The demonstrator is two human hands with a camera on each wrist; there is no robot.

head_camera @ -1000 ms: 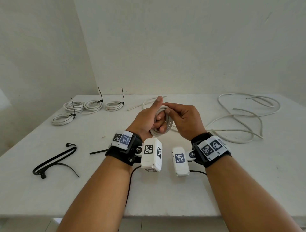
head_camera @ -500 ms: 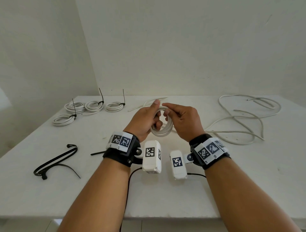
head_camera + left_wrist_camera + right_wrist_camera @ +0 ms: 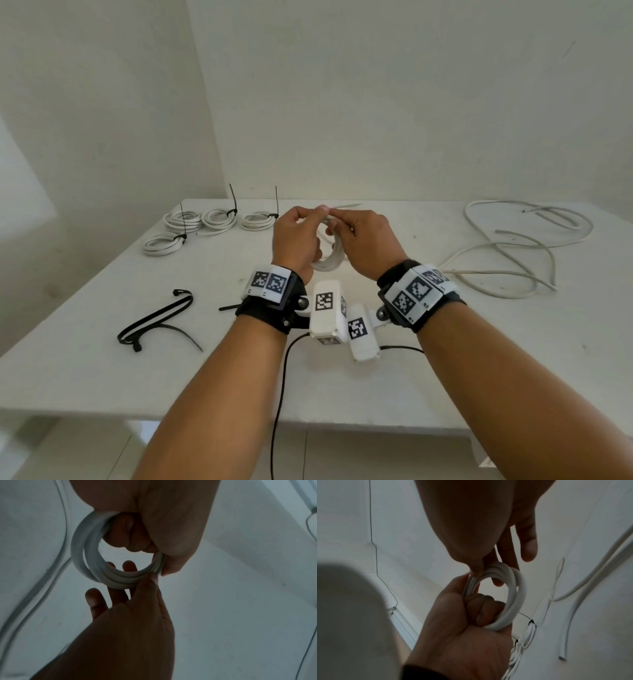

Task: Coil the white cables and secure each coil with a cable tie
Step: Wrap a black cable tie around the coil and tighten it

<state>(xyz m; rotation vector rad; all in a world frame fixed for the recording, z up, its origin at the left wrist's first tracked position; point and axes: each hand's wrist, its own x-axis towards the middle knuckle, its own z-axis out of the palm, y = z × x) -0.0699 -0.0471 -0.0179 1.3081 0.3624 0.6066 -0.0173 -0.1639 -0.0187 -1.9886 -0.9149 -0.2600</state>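
Observation:
Both hands hold a small white cable coil [image 3: 325, 265] above the middle of the table. My left hand [image 3: 298, 233] grips it with fingers curled through the ring [image 3: 517, 588], thumb on the outside. My right hand [image 3: 359, 236] pinches the top of the coil [image 3: 80, 561] between thumb and fingers, right beside the left thumb. In the left wrist view the left hand [image 3: 147, 547] comes from above and the right hand [image 3: 135, 592] from below. A short free cable end [image 3: 342, 206] pokes out behind the hands. A long loose white cable [image 3: 496, 246] sprawls at the right.
Several tied white coils [image 3: 219, 219] with upright black tie tails lie at the back left. Loose black cable ties [image 3: 154, 318] lie at the front left, one more [image 3: 229, 307] beside my left wrist. The white table [image 3: 102, 377] ends at a near edge under my forearms.
Both hands have lifted the coil and carried it farther from me. The left thumb has come down onto the coil, and the right fingers now pinch its top.

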